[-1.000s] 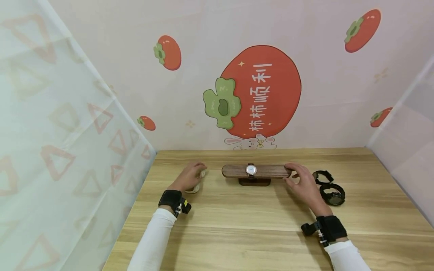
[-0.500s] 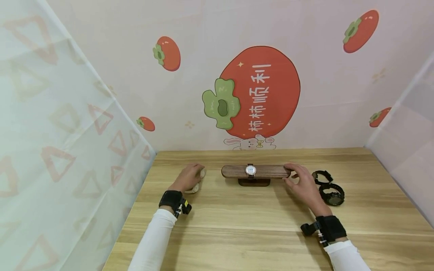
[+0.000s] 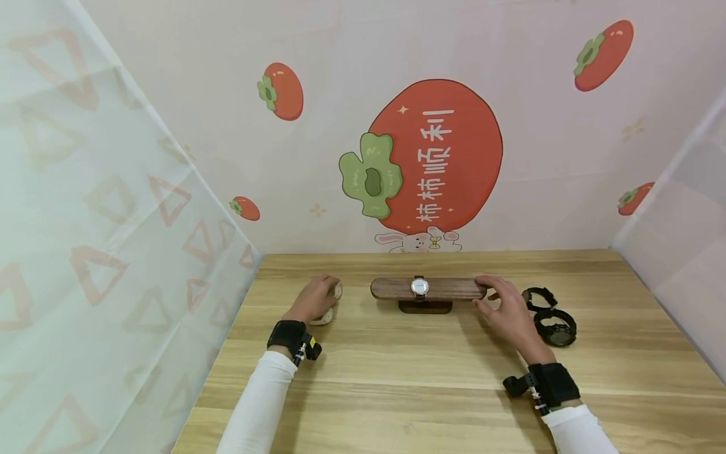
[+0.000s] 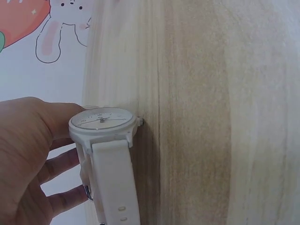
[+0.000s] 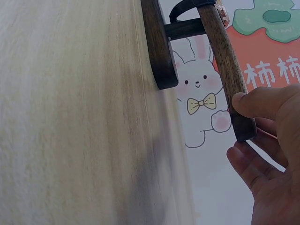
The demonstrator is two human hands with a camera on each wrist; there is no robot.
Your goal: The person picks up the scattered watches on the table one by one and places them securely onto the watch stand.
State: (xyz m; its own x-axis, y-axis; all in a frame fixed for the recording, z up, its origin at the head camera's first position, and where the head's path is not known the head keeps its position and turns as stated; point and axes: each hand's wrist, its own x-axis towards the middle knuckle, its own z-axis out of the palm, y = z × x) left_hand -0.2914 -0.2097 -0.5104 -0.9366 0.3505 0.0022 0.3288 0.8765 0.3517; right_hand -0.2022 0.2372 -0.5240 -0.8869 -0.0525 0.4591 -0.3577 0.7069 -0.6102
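At the left of the table my left hand (image 3: 312,299) holds a white wristwatch (image 4: 115,171). In the left wrist view, thumb and fingers meet its case and strap, and the dial faces up. Pale watch parts (image 3: 322,317) show on both sides of the hand in the head view; I cannot tell whether they are one watch or two. My right hand (image 3: 505,312) pinches the right end of a dark wooden watch stand (image 3: 456,288), thumb against the bar and fingers at its end. A silver-faced watch (image 3: 420,287) with a dark strap sits around the bar.
Two black watches, one farther back (image 3: 539,297) and one nearer (image 3: 558,331), lie to the right of my right hand. The stand's base (image 3: 425,307) rests on the wooden table (image 3: 397,378). A printed wall (image 3: 317,157) rises behind the table.
The left hand has shifted very slightly along with the view. Both hands otherwise keep their places, as do the stand and the watches.
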